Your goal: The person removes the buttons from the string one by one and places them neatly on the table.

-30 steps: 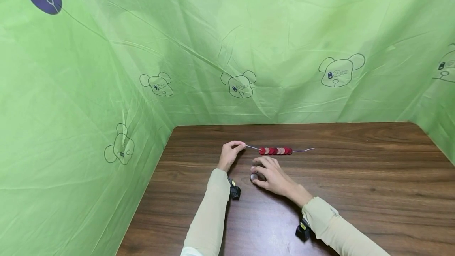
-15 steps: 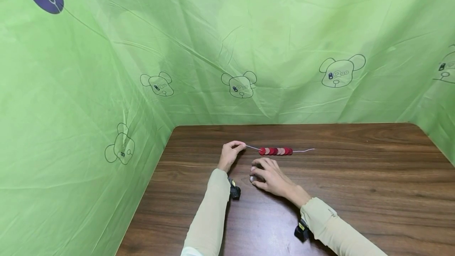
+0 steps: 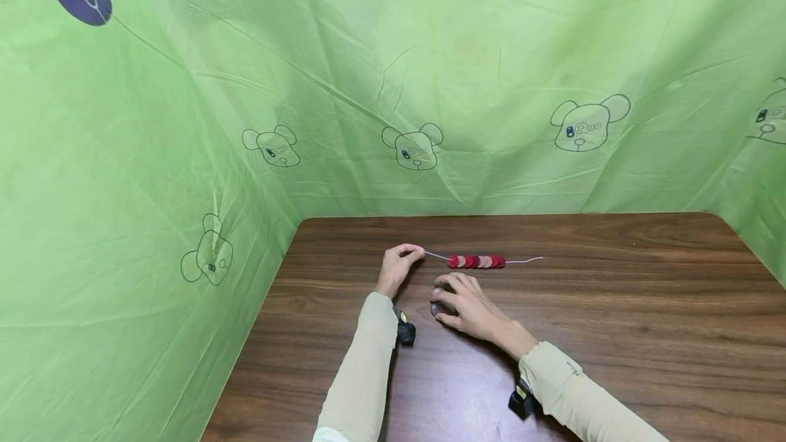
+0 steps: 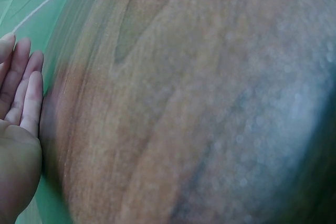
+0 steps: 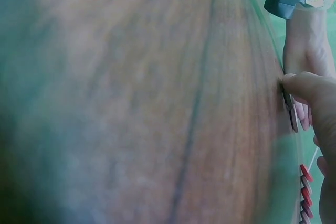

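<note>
Left hand (image 3: 398, 268) has the pale thread (image 3: 437, 255) pinched between thumb and finger, other fingers loose, and just right of that pinch lies the row of red and pink discs (image 3: 476, 262), long axis running away rightward. Right hand (image 3: 471, 305), curled round something small and dark (image 5: 288, 106), can't tell what, is just this side of the row, looking nearer. Beyond, bear outlines (image 3: 416, 146) seem to read "Qoo".
</note>
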`<action>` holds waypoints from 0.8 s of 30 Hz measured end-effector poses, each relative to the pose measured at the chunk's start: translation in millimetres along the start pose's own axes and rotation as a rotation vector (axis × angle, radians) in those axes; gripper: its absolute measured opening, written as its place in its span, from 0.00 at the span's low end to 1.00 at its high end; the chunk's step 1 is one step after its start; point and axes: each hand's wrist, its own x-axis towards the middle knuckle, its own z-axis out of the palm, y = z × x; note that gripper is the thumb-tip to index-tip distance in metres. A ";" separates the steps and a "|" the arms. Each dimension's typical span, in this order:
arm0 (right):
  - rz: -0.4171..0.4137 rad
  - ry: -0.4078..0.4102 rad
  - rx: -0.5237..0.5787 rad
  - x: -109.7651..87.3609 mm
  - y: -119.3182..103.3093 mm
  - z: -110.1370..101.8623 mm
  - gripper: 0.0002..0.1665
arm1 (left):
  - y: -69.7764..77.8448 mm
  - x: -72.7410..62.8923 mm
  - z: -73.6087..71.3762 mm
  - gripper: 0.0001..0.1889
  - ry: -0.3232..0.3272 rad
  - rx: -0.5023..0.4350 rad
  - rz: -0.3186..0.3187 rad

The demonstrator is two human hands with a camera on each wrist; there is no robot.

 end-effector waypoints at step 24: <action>0.044 0.227 0.038 8.9 21.5 -33.2 0.17 | -1.4 1.0 0.2 0.07 -0.013 -0.018 -0.001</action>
